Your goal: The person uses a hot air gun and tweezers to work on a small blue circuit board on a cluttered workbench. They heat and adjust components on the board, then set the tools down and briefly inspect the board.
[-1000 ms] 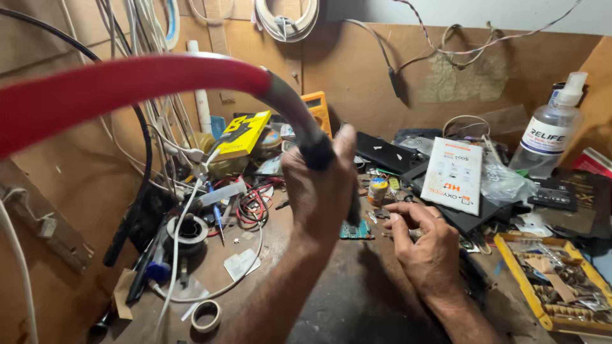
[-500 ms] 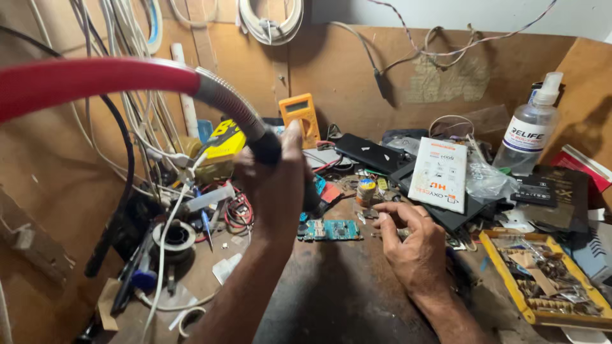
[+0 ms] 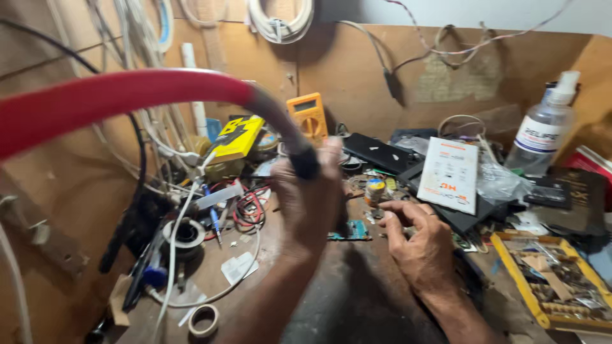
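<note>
- Left hand [image 3: 312, 204]: raised over the bench, fingers clenched around the black handle of one tool [image 3: 299, 156]; the tool's hose [image 3: 115, 102], red along most of its run and grey near the handle, arcs away to the upper left.
- Right hand [image 3: 417, 239]: resting on the bench, fingers curled loosely at the small parts in front of it; whether it pinches anything cannot be told.
- One green circuit board [image 3: 350, 232] lies flat on the bench between the two hands, partly hidden by the left hand.
- One small jar [image 3: 375, 190] with a yellow lid stands just beyond the right hand.
- One white card [image 3: 449, 173] leans on a black device behind the jar.
- One orange meter [image 3: 308, 116] stands against the back wall; one yellow box [image 3: 237, 137] sits to its left.
- One clear spray bottle [image 3: 545, 130] stands at the far right.
- One yellow tray [image 3: 503, 255] of small parts lies at the right edge.
- Two rolls counted at the left: solder wire [image 3: 185, 232] and tape [image 3: 204, 320].
- Bench [image 3: 357, 299]: dark, worn, cluttered; the brown board wall [image 3: 357, 76] behind carries hanging white and grey cables.
</note>
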